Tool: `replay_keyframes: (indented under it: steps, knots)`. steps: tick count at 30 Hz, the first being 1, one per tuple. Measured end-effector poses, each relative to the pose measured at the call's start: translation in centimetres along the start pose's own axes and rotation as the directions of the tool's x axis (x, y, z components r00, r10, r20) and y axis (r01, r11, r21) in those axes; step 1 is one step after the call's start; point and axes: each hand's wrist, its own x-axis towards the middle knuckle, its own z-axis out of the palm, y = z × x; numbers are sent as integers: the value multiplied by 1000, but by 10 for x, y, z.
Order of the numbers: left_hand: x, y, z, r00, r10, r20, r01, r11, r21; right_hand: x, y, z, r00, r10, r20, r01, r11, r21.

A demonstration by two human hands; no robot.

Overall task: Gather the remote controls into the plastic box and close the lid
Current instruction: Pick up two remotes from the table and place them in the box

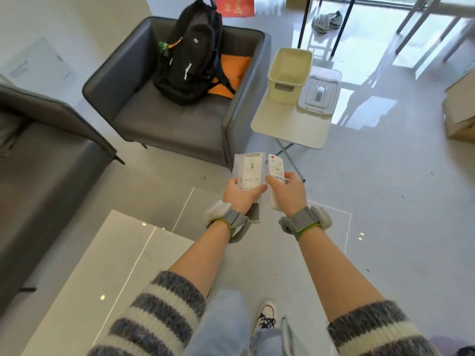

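Left grip [241,195]: fingers closed around a white remote in a clear plastic sleeve [250,173], thumb across its lower face, top end pointing away from the person. Right grip [288,191]: fingers wrapped round a second white remote with a red button [275,170], thumb on its left edge; lower end of this remote shows below the palm. The two remotes sit side by side, nearly touching, held above the floor in front of the body. Both wrists carry grey strapped bands with green trim.

Plastic box [289,75]: cream, open, upright on the far end of a small white folding bench [290,127], ahead of the hands and well apart from them. No contents visible inside the box from this angle. Lid [318,95]: grey, lying flat on the bench just to the right of the box, touching or nearly touching its side; cannot tell which.

Left of the bench: grey armchair [177,116] holding a black backpack [192,55] that leans on an orange cushion [232,73]. Striped knit sleeves pushed up both forearms.
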Motion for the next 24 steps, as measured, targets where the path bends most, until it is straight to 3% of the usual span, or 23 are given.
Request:
replay_keyframes:
  steps: [5, 11, 16, 24]
  knots:
    - [66, 43, 8, 997, 73, -1, -73, 997, -12, 65, -36, 9, 999, 17, -28, -17, 1000, 10]
    - [180, 111, 27, 987, 130, 93, -130, 991, 0, 175, -96, 30, 993, 28, -112, -24, 999, 35]
    - [276, 189, 14, 980, 116, 159, -129, 989, 73, 269, -164, 64, 983, 112, -144, -94, 987, 130]
    - [348, 230, 43, 978, 38, 206, -62, 992, 110, 320, -187, 64, 961, 158, -225, -125, 980, 154]
